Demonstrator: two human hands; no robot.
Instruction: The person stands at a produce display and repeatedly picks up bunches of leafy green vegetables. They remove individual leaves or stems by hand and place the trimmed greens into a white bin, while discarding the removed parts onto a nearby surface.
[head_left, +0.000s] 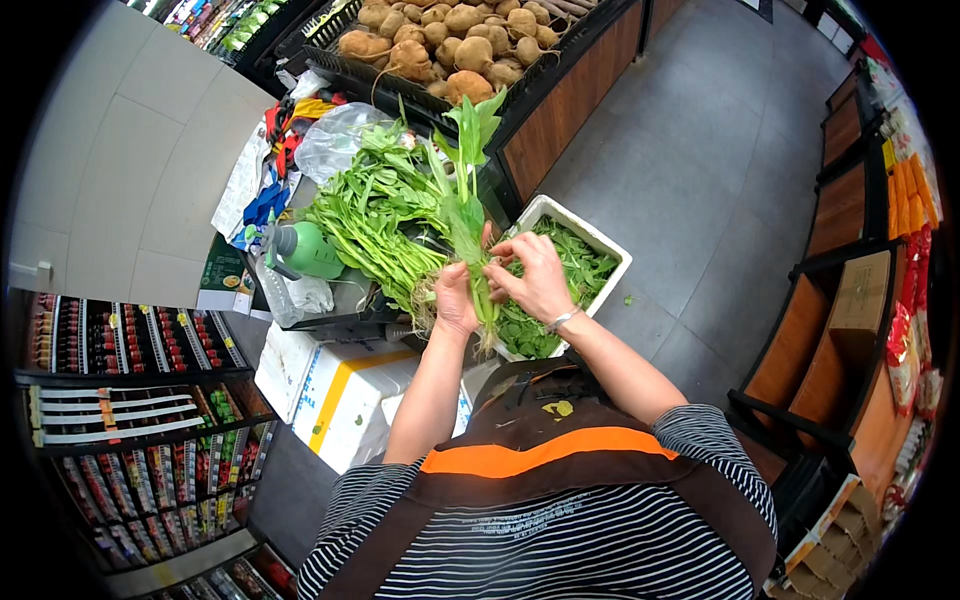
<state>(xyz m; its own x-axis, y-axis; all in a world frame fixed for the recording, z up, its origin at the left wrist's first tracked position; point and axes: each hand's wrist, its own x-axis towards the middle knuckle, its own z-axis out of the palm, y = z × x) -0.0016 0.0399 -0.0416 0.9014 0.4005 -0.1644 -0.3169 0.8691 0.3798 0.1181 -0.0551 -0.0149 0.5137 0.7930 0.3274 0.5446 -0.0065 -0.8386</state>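
Observation:
My left hand (456, 300) holds a small bunch of leafy greens (469, 217) upright near its base, roots pointing down towards me. The fingers of my right hand (534, 274) are at the stems of the same bunch, from the right; whether they grip a piece is unclear. Left of the hands, a large heap of leafy greens with roots (375, 217) lies on a dark stand. Below and behind my right hand stands a white foam box (611, 281) holding loose green leaves (581, 259).
A green spray bottle (311, 250) and a clear plastic bag (341, 142) lie beside the heap. Beyond is a black crate of brown root vegetables (450, 52). White foam boxes (356, 397) stand below the stand, and wooden shelves (795, 352) run along the right.

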